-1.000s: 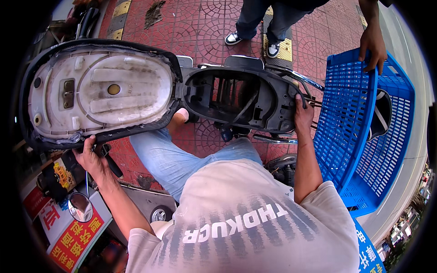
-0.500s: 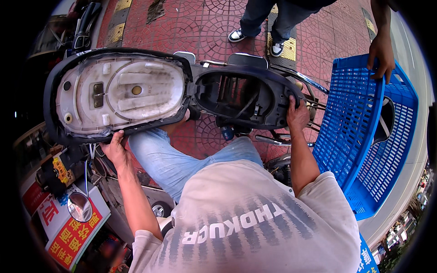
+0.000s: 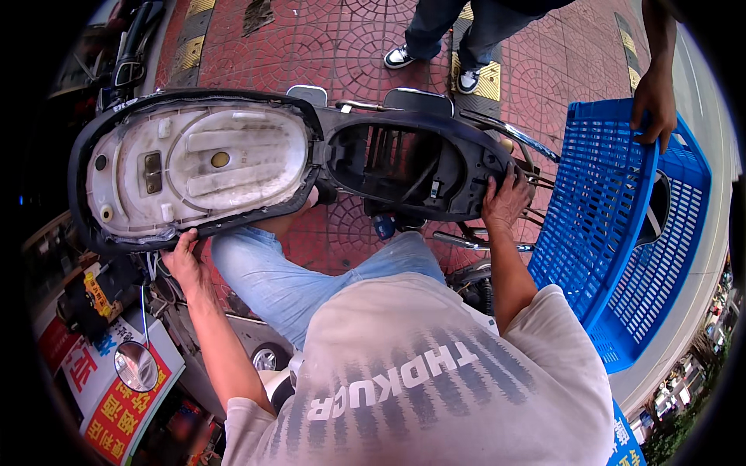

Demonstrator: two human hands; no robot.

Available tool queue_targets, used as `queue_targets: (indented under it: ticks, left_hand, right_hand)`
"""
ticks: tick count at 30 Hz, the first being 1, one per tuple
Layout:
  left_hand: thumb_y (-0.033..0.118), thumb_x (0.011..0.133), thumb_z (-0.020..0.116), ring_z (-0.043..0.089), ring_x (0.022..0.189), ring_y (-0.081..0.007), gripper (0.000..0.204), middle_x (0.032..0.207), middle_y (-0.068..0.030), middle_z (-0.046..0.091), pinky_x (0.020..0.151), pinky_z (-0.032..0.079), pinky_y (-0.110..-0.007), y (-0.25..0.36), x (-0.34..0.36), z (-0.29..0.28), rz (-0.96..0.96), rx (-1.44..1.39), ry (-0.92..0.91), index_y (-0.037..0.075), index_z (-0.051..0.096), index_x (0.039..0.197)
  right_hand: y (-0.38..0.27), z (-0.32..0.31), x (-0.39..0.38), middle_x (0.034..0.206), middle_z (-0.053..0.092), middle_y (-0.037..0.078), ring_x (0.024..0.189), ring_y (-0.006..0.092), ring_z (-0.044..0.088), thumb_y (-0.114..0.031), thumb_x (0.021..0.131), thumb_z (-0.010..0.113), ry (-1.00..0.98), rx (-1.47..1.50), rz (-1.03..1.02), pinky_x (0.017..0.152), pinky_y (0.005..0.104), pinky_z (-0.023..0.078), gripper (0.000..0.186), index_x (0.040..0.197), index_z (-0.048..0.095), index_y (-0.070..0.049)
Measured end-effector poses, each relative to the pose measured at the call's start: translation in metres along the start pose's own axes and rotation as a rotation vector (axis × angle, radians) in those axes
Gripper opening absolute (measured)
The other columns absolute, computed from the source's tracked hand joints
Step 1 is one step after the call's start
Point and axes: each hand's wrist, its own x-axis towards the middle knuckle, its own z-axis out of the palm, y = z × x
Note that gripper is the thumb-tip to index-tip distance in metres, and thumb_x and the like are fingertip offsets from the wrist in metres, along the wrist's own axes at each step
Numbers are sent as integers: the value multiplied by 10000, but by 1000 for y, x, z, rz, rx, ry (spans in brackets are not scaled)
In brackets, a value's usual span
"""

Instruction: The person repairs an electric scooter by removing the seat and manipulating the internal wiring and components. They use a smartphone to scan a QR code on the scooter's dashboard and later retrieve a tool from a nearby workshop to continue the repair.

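A scooter seat (image 3: pixel 233 159) is flipped up on its hinge, its dirty off-white plastic underside facing up inside a black rim. My left hand (image 3: pixel 186 264) grips the seat's near edge, thumb on the rim, the other fingers mostly hidden beneath. To the right of the hinge lies the uncovered black storage bucket (image 3: pixel 400 167), with a cable and a small light-coloured part inside. My right hand (image 3: pixel 509 202) rests on the right end of the bucket's rim, its fingers spread and nothing held in them.
A blue slatted plastic basket (image 3: pixel 598 202) stands at right, another person's hand (image 3: pixel 655 109) on its rim. That person's legs (image 3: pixel 466 35) are beyond the scooter. A round mirror (image 3: pixel 136 365) is at lower left. Chrome bars (image 3: pixel 509 132) flank the bucket's right end.
My right hand's fingers have spread over the rim end, where they were closer together before. My left hand keeps its hold on the seat edge. The view has shifted slightly.
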Motion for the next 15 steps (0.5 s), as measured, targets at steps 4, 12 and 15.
queue_targets:
  ticks: [4, 12, 15]
  left_hand:
    - [-111, 812, 737, 704, 816, -184, 470, 962, -46, 679, 718, 682, -349, -12, 23, -14, 16, 1, 12, 62, 616, 1231]
    - [70, 922, 757, 745, 867, -236, 240, 1001, -101, 733, 790, 680, -459, -20, 42, -32, -98, 187, 53, -1, 657, 1128]
    - [219, 984, 754, 753, 926, -299, 314, 1066, -129, 722, 797, 683, -503, -23, 32, -23, -306, 213, -20, -24, 654, 1157]
  right_hand:
    - [-2, 13, -7, 1658, 396, 150, 1499, 383, 390, -344, 997, 644, 13, 54, -43, 1194, 586, 297, 672, 1597, 429, -132]
    - [2, 9, -10, 1693, 354, 146, 1552, 385, 333, -238, 1011, 598, -44, 90, 18, 1209, 608, 275, 626, 1606, 426, -144]
    - [-1, 14, -17, 1706, 333, 150, 1563, 388, 315, -223, 1015, 593, -12, 81, 71, 1209, 616, 275, 610, 1599, 439, -138]
